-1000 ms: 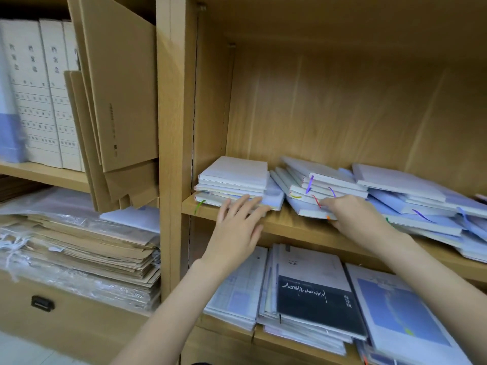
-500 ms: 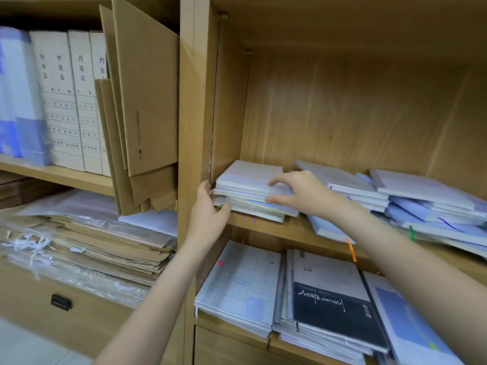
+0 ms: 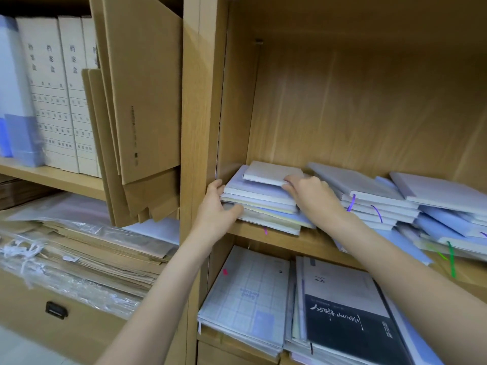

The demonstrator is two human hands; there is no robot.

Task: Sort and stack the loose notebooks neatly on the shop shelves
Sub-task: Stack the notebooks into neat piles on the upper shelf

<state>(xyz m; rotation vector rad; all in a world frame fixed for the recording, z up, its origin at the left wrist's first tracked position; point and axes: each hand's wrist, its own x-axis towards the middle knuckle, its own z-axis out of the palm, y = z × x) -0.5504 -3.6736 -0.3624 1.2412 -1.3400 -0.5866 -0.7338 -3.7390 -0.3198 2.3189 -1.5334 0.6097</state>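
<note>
A stack of pale notebooks (image 3: 261, 204) lies at the left end of the wooden shelf (image 3: 316, 242), close to the side wall. A small white notebook (image 3: 271, 172) lies on top, set back from the front. My left hand (image 3: 217, 206) grips the stack's front left corner, thumb on the front edges and fingers along the left side. My right hand (image 3: 309, 193) curls its fingers on the right edge of the small white notebook. Two untidy piles, the middle pile (image 3: 369, 198) and the right pile (image 3: 445, 204), fill the remaining shelf, with ribbon markers hanging out.
On the shelf below lie a grid-cover notebook (image 3: 250, 293) and a black-cover book (image 3: 342, 312) on other piles. The left bay holds leaning cardboard folders (image 3: 142, 101), white file boxes (image 3: 50, 88) and plastic-wrapped paper stacks (image 3: 79, 248). A drawer handle (image 3: 56, 309) sits lower left.
My right hand left the middle pile and came onto the left stack's top notebook. My left hand went from the stack's front to its left corner. The stack now sits nearer the side wall.
</note>
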